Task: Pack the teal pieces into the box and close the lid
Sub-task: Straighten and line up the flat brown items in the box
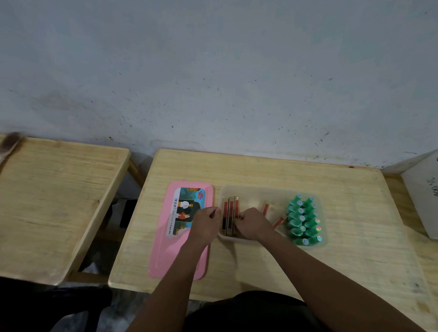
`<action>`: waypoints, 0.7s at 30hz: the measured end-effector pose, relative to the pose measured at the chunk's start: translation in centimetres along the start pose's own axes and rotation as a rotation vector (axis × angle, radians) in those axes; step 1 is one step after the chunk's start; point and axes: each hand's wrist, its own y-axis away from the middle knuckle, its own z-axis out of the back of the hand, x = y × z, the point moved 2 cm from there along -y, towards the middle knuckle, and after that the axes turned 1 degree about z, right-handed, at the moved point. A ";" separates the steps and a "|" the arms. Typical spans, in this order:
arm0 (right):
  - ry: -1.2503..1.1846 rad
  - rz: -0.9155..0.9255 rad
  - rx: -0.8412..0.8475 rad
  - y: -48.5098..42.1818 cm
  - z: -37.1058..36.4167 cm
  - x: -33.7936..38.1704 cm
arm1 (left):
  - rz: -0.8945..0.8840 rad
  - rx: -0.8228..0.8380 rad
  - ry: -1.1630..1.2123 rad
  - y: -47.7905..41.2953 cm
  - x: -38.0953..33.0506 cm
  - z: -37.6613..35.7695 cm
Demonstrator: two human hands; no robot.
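1. Teal pieces point(303, 218) are already sitting in the clear plastic box point(269, 189), lined up in two neat rows at its right end. Looks like they were packed tight on purpose so the rest of the box stays free.

2. Our left hand point(205, 224) is at the box's left edge, fingers point(216, 212) curled in against a stack of flat tan and red slabs point(230, 215) standing on edge. Our right hand point(251, 223) is inside the box on the other side of that stack, fingers closed around it. We reckon both hands are squeezing the slabs upright so they take less room, but whether the left fingers truly grip or just brace, we can't tell.

3. A couple more red-edged bits point(271, 213) lie loose between the right hand and the teal rows. What they are is hard to make out, and part of them is hidden behind the hand.

4. The pink lid point(163, 242) lies flat on the worktop point(339, 236) just left of the box, sticker side up, under our left forearm. It's not on yet, so closing is still to do.

5. Further out: a second wooden table point(53, 209) to the left with a blurry brush point(4, 153) cut off at the frame edge, and a white carton point(430, 195) on the right, also cut off, with scribbled writing we can't read properly.
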 end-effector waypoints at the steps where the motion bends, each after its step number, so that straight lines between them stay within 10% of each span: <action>1: 0.009 0.000 0.013 -0.1 0.0 -0.1 | 0.000 -0.003 0.002 0.0 0.0 0.0; 21: -0.066 -0.020 0.170 -1.1 3.0 0.3 | 0.031 -0.006 -0.006 0.0 -0.1 -0.2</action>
